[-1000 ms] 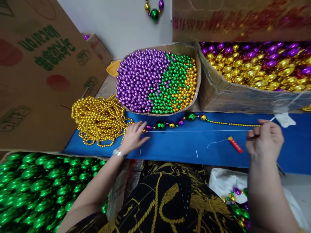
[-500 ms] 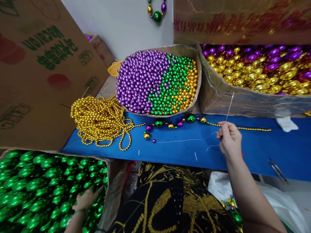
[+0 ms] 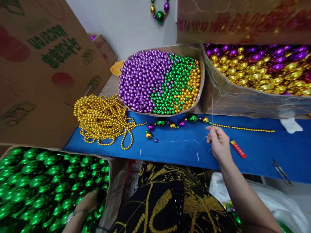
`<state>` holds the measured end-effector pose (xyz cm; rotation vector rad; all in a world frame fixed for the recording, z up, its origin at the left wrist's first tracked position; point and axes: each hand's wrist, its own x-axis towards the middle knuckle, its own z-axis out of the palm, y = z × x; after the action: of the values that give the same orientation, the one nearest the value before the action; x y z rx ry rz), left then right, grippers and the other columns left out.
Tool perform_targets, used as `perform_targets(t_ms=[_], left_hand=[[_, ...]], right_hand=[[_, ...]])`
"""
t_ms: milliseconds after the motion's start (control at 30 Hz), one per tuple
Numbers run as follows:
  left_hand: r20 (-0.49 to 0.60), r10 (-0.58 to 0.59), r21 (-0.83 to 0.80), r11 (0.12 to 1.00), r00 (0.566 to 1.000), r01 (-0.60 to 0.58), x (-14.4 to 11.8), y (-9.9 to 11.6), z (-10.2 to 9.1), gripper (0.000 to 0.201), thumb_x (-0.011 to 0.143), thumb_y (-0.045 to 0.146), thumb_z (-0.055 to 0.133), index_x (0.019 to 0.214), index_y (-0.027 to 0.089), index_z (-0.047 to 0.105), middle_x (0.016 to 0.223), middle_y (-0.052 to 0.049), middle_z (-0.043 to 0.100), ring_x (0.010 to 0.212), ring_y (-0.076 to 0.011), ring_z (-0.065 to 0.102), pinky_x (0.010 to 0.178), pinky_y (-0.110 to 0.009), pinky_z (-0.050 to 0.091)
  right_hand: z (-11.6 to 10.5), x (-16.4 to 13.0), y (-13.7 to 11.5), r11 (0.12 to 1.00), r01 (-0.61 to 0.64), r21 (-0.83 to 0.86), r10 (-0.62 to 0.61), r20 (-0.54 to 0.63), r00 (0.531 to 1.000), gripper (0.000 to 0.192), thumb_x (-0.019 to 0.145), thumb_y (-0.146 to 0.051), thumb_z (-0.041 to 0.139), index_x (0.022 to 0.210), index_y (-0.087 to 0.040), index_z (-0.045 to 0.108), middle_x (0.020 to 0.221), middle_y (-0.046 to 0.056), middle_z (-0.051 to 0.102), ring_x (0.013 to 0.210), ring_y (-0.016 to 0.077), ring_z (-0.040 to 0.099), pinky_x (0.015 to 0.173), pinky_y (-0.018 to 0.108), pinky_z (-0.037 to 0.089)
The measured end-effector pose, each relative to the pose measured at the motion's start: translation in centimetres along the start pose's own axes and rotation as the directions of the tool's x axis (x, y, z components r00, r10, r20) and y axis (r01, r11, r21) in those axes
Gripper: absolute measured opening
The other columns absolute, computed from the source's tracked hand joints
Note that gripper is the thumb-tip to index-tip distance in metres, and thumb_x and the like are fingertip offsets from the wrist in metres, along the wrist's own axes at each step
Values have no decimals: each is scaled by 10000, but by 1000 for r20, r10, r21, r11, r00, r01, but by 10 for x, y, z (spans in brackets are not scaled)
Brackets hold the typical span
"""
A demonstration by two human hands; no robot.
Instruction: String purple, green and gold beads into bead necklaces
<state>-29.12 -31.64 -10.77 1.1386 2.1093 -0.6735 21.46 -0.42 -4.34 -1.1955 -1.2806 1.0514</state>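
Observation:
My right hand (image 3: 218, 139) is closed in a pinch on a long thin needle (image 3: 212, 111) that points upward. A pale thread (image 3: 178, 141) runs left from near that hand to a small purple bead (image 3: 155, 140). From there a strand of large green, gold and purple beads (image 3: 172, 125) curves along the blue table, joining a thin gold bead chain (image 3: 245, 128). Down in the box of large green beads (image 3: 36, 186), my left hand (image 3: 89, 200) reaches among them; its fingers are hidden, so whether it grips a bead cannot be seen.
Behind the strand stands a box of small purple, green and gold beads (image 3: 143, 82). A heap of gold bead chains (image 3: 99, 118) lies left. Snips (image 3: 281, 173) and a red packet (image 3: 238, 149) lie right. A box of large gold and purple beads (image 3: 252, 101) stands back right.
My right hand has moved left with the needle, uncovering the red packet. My left hand has reached deeper into the green beads, and its fingers have gone out of sight.

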Motion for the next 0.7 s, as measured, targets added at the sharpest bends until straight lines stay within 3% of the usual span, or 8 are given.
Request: perform_targets(t_ms=[100, 167, 233, 300, 367, 433, 500, 700], left_hand=[[4, -182, -67, 981, 983, 182, -15, -2, -56, 249, 679, 252, 571, 898, 243, 689, 837, -15, 749, 960, -304, 710, 816, -386, 522], [-269, -240, -205, 961, 933, 187, -34, 13, -105, 308, 775, 424, 577, 992, 227, 671, 888, -30, 734, 944, -326, 689, 842, -442, 520], [-599, -210, -393, 918, 773, -55, -52, 45, -151, 473, 802, 536, 585, 1153, 225, 635, 1084, -47, 704, 1019, -315, 652, 911, -460, 509], [-759, -138, -541, 678, 637, -498, -60, 91, -186, 562, 779, 542, 658, 1246, 235, 598, 1231, -51, 652, 1096, -268, 617, 928, -392, 527], [-771, 5, -626, 180, 637, -759, -55, 142, -208, 598, 765, 529, 694, 1264, 215, 591, 1209, -84, 647, 1006, -221, 642, 807, -329, 578], [-715, 189, -698, -240, 673, -674, -43, 187, -217, 578, 760, 500, 719, 1243, 206, 599, 1154, -95, 653, 890, -184, 663, 716, -301, 595], [-653, 331, -744, -451, 681, -493, -31, 222, -218, 529, 752, 450, 745, 1200, 203, 609, 1074, -80, 670, 822, -171, 676, 672, -292, 600], [-498, 545, -805, -579, 675, -127, -11, 269, -212, 448, 798, 440, 708, 1150, 180, 608, 1080, -101, 688, 896, -225, 709, 703, -291, 588]], right_hand=[[5, -9, -6, 990, 31, -138, -15, 112, 994, 265, 963, -433, 517, 1005, -209, 651, 596, -48, 491, 516, 85, 495, 509, 210, 424], [13, -18, -11, 961, 89, -262, -31, 219, 975, 263, 976, -406, 495, 1028, -209, 662, 573, -48, 515, 502, 89, 524, 494, 202, 426], [25, -29, -16, 912, 208, -354, -86, 330, 940, 247, 982, -365, 490, 1032, -208, 674, 579, -39, 575, 485, 93, 554, 472, 198, 429], [39, -39, -20, 844, 381, -377, -204, 431, 879, 210, 977, -309, 502, 1024, -204, 678, 703, -6, 690, 535, 105, 624, 503, 201, 470], [51, -47, -24, 762, 557, -332, -355, 506, 786, 167, 965, -249, 524, 1023, -196, 671, 874, 29, 753, 668, 128, 701, 612, 209, 535], [59, -53, -26, 684, 672, -283, -467, 538, 702, 147, 955, -204, 540, 1037, -187, 660, 942, 44, 763, 777, 144, 732, 717, 218, 566], [60, -56, -28, 636, 721, -276, -519, 538, 664, 150, 948, -180, 551, 1061, -178, 650, 932, 46, 765, 801, 146, 738, 749, 222, 576], [49, -58, -30, 615, 692, -378, -503, 488, 713, 167, 931, -153, 568, 1073, -166, 655, 943, 51, 765, 823, 149, 740, 763, 224, 588]])
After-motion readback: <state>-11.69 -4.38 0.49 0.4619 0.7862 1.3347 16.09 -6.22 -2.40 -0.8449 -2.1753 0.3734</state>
